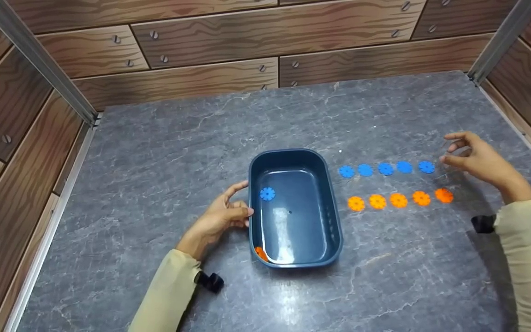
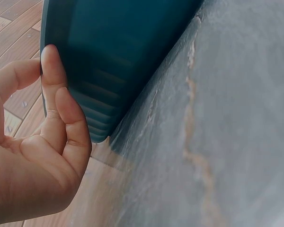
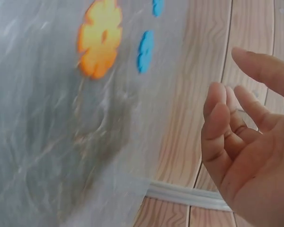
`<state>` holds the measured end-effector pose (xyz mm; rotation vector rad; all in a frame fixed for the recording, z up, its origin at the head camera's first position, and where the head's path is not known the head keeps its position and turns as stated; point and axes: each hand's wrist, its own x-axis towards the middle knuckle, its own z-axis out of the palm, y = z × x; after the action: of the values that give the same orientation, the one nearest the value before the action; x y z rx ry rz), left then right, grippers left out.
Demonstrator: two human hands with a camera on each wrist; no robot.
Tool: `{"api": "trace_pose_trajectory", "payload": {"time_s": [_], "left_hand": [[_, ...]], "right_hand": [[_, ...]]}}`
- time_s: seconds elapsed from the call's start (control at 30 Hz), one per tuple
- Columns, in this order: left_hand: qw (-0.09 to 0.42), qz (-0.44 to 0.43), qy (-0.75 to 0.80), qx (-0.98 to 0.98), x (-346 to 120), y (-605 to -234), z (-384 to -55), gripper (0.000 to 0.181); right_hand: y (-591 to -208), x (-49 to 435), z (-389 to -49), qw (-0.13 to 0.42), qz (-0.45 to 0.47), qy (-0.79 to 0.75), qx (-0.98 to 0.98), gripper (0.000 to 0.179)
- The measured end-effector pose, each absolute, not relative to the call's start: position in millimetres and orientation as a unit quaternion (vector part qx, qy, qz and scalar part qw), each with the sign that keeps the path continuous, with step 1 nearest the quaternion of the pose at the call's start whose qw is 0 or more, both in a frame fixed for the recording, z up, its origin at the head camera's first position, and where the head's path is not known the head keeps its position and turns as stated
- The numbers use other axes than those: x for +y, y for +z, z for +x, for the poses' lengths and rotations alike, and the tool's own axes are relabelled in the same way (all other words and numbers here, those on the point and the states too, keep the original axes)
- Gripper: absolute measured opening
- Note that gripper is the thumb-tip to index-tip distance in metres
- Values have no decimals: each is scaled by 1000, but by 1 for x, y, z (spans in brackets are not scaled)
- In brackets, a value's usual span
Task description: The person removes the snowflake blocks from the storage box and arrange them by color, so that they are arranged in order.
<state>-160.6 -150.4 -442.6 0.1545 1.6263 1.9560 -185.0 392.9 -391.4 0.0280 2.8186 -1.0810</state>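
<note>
A dark blue rectangular tub (image 1: pixel 293 265) stands on the table. Against its left side my left hand (image 1: pixel 221 213) grips the rim, and the left wrist view shows fingers on the outer wall of the tub (image 2: pixel 128 42). Inside lie a blue notched disc (image 1: pixel 268 194) on the floor and an orange notched disc (image 1: pixel 261 253) in the near left corner. My right hand (image 1: pixel 477 159) hovers just right of the rightmost blue disc (image 1: pixel 426 167), fingers loosely bent and nothing between them. The right wrist view shows this hand (image 3: pixel 255 137) apart from the discs.
Right of the tub runs a row of several blue discs (image 1: pixel 385 169). Nearer to me, a row of several orange discs (image 1: pixel 398 200) lies roughly parallel. Wood-patterned panels (image 1: pixel 210 41) enclose the grey marbled table (image 1: pixel 155 152) at the back and sides.
</note>
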Motion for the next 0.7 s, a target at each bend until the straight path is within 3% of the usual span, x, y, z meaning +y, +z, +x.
{"api": "trace_pose_trajectory", "payload": {"time_s": [0.7], "left_hand": [[292, 59, 739, 604, -150, -444, -161, 79]], "right_hand": [[-369, 335, -180, -18, -35, -391, 920, 53]]}}
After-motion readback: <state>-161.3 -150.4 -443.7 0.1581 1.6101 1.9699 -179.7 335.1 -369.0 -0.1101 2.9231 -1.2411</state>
